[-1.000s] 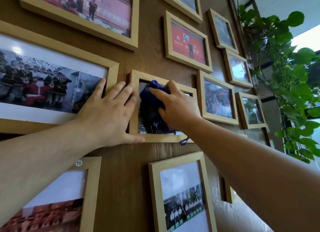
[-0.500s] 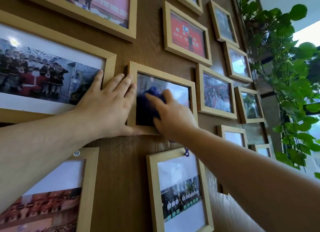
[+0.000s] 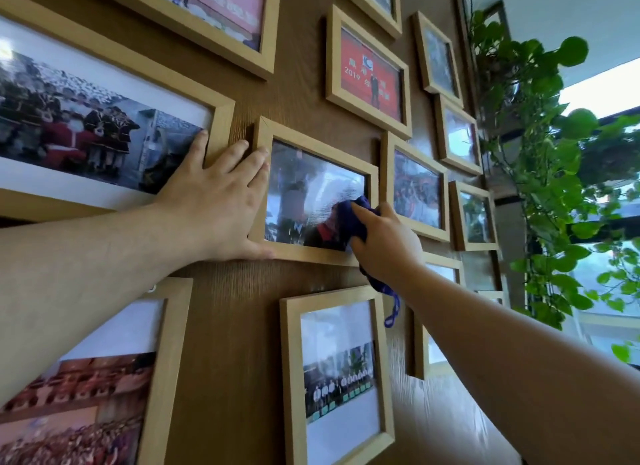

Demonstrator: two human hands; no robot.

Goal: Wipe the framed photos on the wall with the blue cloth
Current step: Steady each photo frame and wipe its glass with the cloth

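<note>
Head view, the only one. At the centre of the frame the right hand [image 3: 384, 242] presses the bunched blue cloth [image 3: 349, 222] against the lower right corner of the glass of the middle photo frame [image 3: 313, 256], its fingers [image 3: 362, 212] clamped over the wad while a loose tail with a loop hangs down below the wrist. The left hand [image 3: 214, 201] lies flat just to the left, fingers spread apart and holding nothing, the thumb along the frame's lower left corner and the fingertips touching its left edge and the corner of the large frame [image 3: 221, 118] at the left.

A second ago the cloth covered the left half of this glass; half a second ago it sat low and left; now it is at the lower right, and most of the pane is uncovered and shows faint smeary streaks. That reads as one pass across the pane nearly finished. Many other frames on the wooden wall [image 3: 221, 326], above, below and toward the plant [image 3: 540, 152] at the right, probably remain to be wiped.
</note>
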